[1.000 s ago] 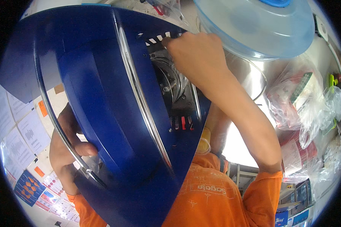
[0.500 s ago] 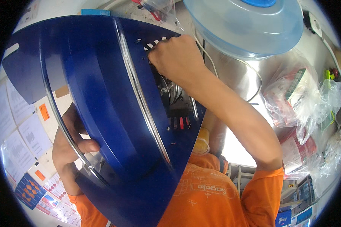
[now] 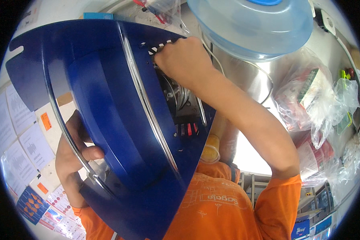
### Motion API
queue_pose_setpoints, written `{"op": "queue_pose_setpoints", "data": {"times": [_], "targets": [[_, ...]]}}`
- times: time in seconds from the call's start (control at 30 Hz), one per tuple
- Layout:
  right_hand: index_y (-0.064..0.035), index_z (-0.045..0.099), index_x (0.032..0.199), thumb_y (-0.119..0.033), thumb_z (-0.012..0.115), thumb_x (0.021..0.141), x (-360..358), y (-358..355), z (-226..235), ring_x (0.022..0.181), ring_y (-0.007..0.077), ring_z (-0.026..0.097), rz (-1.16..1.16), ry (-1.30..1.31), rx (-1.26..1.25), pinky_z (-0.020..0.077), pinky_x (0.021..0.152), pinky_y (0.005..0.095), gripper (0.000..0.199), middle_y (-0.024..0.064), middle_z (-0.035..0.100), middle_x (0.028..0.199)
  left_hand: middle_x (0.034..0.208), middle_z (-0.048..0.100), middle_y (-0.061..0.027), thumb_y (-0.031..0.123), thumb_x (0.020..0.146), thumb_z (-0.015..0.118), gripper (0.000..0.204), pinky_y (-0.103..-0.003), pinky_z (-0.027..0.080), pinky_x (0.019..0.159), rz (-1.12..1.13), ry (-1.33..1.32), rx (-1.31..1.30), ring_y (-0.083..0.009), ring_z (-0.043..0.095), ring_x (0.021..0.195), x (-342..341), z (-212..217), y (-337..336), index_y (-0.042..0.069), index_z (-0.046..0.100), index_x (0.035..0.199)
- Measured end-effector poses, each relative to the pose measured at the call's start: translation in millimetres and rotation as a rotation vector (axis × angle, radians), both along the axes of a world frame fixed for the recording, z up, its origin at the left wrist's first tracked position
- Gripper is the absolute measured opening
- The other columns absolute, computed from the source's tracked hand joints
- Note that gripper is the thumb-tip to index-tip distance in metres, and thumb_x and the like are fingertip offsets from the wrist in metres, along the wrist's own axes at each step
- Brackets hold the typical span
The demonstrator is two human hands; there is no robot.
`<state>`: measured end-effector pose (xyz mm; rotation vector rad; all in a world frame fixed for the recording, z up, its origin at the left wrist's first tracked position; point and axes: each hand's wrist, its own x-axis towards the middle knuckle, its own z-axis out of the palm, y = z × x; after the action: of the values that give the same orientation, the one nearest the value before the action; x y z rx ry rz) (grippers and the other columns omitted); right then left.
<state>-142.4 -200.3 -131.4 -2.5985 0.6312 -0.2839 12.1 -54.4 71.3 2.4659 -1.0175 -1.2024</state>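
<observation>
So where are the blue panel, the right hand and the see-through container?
Blue panel [image 3: 108, 112], head view: raised middle.
Right hand [image 3: 186, 62], head view: its back.
See-through container [image 3: 254, 28], head view: curved side.

A pale blue container [image 3: 252, 30] sat near a looped cable [image 3: 272, 85] and plastic bags [image 3: 318, 106]; paper sheets [image 3: 37, 145] hung at left.

Bright overall. White glare burns out the metal worktop [image 3: 250, 151] below and right of the right grip [image 3: 184, 62]; streaks gleam on the chrome trim [image 3: 142, 92] to its left. Fisheye bends the edges; corners are black.
</observation>
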Motion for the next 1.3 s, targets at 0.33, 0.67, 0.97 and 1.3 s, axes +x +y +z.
{"op": "queue_pose_setpoints", "data": {"times": [0.33,0.67,0.97,1.3], "targets": [[0.0006,0.065,0.089,-0.007,0.074,0.082,-59.3,9.9,3.5,0.069,0.0121,0.064,-0.282,-0.754,1.291,0.0521,0.064,0.0233,0.014,0.0064,0.067,0.085,0.119,0.06,-0.0144,0.056,0.05,0.091,0.116,-0.031,0.046,0.091,0.06,0.064,-0.084,-0.0244,0.058,0.111,-3.3,-4.3,4.3,-0.009,0.043,0.133],[0.007,0.067,0.096,-0.005,0.068,0.087,-32.8,8.1,-13.1,0.068,0.0149,0.067,-0.147,-0.952,1.746,0.0555,0.064,0.0251,0.015,0.0113,0.068,0.082,0.119,0.06,-0.0144,0.053,0.05,0.092,0.114,-0.032,0.046,0.091,0.139,0.047,-0.065,-0.0241,0.058,0.11,-0.2,-0.9,23.2,-0.009,0.043,0.133],[0.0083,0.07,0.09,-0.006,0.066,0.082,-20.7,2.4,-2.0,0.059,0.0163,0.066,-0.166,-0.862,1.71,0.0535,0.058,0.0276,0.016,0.0141,0.069,0.074,0.118,0.06,-0.0142,0.051,0.05,0.093,0.113,-0.032,0.047,0.09,0.164,0.045,-0.057,-0.0237,0.059,0.109,5.3,-0.9,24.3,-0.009,0.043,0.132],[0.0061,0.071,0.088,-0.006,0.067,0.081,-18.9,4.6,0.3,0.064,0.0219,0.066,-0.197,-0.869,1.548,0.0532,0.064,0.0305,0.015,0.0155,0.069,0.075,0.118,0.06,-0.0141,0.049,0.05,0.093,0.113,-0.032,0.048,0.089,0.172,0.073,-0.051,-0.0233,0.06,0.107,6.3,-2.4,24.9,-0.009,0.042,0.132]]}}
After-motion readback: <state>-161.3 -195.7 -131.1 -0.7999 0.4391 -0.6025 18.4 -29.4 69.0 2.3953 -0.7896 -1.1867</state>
